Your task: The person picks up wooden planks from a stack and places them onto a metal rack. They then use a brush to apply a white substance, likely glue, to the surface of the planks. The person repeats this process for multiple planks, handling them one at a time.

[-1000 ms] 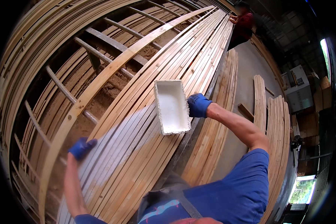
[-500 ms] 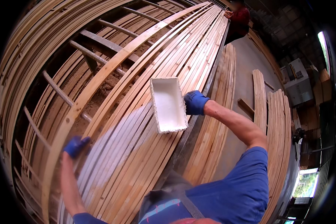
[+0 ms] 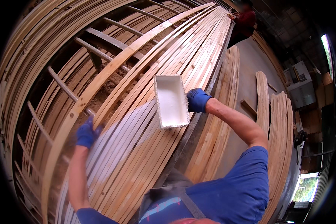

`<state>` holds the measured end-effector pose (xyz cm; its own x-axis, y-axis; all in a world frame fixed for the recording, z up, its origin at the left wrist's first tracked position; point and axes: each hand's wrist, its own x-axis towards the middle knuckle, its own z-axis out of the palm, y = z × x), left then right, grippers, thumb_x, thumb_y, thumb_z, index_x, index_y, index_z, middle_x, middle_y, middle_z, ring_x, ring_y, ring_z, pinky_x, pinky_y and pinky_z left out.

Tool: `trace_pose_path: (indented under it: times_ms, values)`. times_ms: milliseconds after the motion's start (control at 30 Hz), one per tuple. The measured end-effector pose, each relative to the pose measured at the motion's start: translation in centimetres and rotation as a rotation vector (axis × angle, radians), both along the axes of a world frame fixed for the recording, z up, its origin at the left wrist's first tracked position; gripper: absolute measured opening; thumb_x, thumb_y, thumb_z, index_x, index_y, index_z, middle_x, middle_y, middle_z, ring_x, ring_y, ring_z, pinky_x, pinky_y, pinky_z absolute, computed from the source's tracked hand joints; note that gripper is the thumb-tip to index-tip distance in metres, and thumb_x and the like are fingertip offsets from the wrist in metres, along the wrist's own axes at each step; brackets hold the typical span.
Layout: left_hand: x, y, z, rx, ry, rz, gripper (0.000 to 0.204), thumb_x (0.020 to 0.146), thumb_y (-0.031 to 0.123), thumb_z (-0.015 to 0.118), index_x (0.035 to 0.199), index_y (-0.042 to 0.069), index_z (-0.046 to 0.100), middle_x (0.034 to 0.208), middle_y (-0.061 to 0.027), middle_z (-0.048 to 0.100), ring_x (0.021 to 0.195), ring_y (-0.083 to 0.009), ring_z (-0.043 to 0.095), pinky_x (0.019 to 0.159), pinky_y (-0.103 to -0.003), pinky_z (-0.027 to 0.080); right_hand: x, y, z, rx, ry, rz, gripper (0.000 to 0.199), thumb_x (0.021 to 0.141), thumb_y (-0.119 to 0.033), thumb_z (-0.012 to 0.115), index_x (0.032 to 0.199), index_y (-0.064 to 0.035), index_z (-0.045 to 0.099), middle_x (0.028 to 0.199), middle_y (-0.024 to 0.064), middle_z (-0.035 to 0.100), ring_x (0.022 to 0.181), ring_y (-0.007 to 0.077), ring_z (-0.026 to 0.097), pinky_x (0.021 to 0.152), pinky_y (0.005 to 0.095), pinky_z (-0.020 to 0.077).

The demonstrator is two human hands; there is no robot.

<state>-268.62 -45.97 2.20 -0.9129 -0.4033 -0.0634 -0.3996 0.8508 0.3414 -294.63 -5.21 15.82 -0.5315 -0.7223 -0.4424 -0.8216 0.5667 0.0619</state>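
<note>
A long row of narrow wooden strips (image 3: 145,160) runs side by side from beneath me into the distance. On the left part of the row, a stretch of strips (image 3: 112,138) carries a thin whitish coat. My right hand (image 3: 198,100), in a blue glove, is closed on the right side of a rectangular white tub (image 3: 170,121), held above the strips. White liquid (image 3: 171,99) shows inside, and the tub's rim is crusted. My gloved left hand (image 3: 87,133) is at the left edge of the coated strips; its fingers are smeared by motion, and their grip is hidden.
Left of the row, a single board (image 3: 75,108) lies across metal rungs (image 3: 62,84). Stacked long strips (image 3: 26,48) fill the far left. More boards (image 3: 220,112) lie to the right, beside further stacks (image 3: 280,130). A person in red (image 3: 244,22) stands at the row's far end.
My left hand has moved forward and right along the strips' left edge. The tub and my right hand have shifted slightly right and forward in the view.
</note>
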Motion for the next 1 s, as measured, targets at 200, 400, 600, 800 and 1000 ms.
trace_pose_path:
  times_ms: [200,400,600,800,1000]
  values:
    - [-0.5,0.7,1.4,-0.039,-0.014,-0.001,0.049,0.085,0.047,0.068,0.111,0.006,0.063,0.088,-0.0237,0.070,0.081,-0.0414,0.068,0.073,-0.047,0.055,-0.7,1.3,-1.7,-0.012,-0.004,-0.003,0.025,0.078,-0.026,0.062,0.083,-0.0044,0.073,0.082,0.0199,0.071,0.079,0.0370,0.070,0.069,0.0450,0.0555]
    - [-2.1,1.2,-0.4,-0.043,-0.032,-0.025,0.049,0.086,0.050,0.067,0.113,0.009,0.062,0.090,-0.0213,0.071,0.084,-0.0406,0.068,0.077,-0.049,0.054,-0.8,2.2,-1.1,-0.030,0.015,-0.027,0.024,0.077,-0.025,0.062,0.080,-0.0040,0.073,0.078,0.0192,0.070,0.076,0.0368,0.070,0.068,0.0441,0.0555]
    - [-9.0,2.2,0.6,0.168,0.224,-0.160,0.048,0.082,0.054,0.069,0.089,0.007,0.067,0.086,-0.0210,0.069,0.081,-0.0405,0.067,0.070,-0.048,0.052,-2.5,11.5,-4.3,0.085,0.261,0.216,0.027,0.089,-0.026,0.052,0.099,-0.0101,0.071,0.092,0.0124,0.072,0.078,0.0293,0.068,0.063,0.0434,0.0522]
    - [-8.1,5.0,-0.6,0.085,-0.026,-0.076,0.048,0.077,0.047,0.069,0.103,0.006,0.067,0.088,-0.0183,0.070,0.084,-0.0360,0.070,0.072,-0.048,0.054,-3.9,12.9,-4.2,-0.239,-0.026,-0.148,0.021,0.082,-0.021,0.067,0.093,-0.0045,0.073,0.090,0.0186,0.073,0.084,0.0355,0.070,0.070,0.0426,0.0545]
    - [-2.8,5.5,3.8,0.076,-0.027,-0.036,0.068,0.080,0.049,0.068,0.127,0.002,0.058,0.109,-0.0216,0.068,0.099,-0.0332,0.068,0.084,-0.043,0.053,-1.5,3.9,-1.4,-0.517,-0.122,-0.105,0.015,0.078,-0.020,0.069,0.082,-0.0058,0.072,0.079,0.0194,0.071,0.079,0.0366,0.069,0.065,0.0453,0.0518]
